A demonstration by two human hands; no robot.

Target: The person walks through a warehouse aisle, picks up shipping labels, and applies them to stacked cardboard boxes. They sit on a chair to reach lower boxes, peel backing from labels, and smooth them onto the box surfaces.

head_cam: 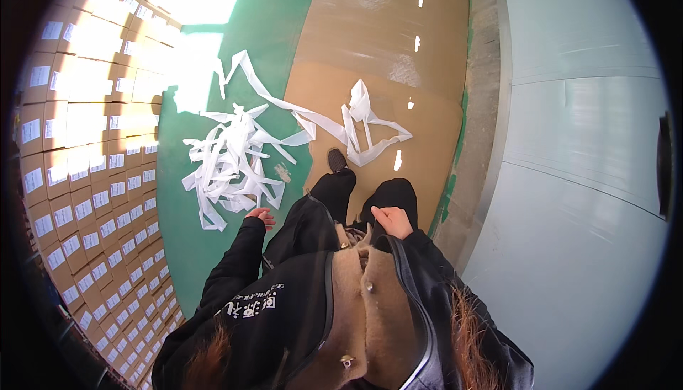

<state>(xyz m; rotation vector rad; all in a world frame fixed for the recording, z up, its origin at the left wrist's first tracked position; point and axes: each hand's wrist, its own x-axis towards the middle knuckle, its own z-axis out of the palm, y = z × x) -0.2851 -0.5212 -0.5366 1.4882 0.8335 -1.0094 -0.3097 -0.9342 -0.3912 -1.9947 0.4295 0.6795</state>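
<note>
My left hand hangs at the left with its fingers loosely bent and apart, and nothing shows in it. Beyond it, a tangled heap of white strip material lies on the green floor. One long strip runs from the heap's far side to a loose loop of white strip on the brown floor covering, beyond my shoe. My right hand is by the edge of my open black jacket, its fingers curled; whether it grips the jacket edge cannot be told.
Stacked cardboard boxes with white labels form a wall at the left. Green floor and a brown sheet covering lie ahead. Along the right run a concrete strip and a large pale panel with a dark handle-like part.
</note>
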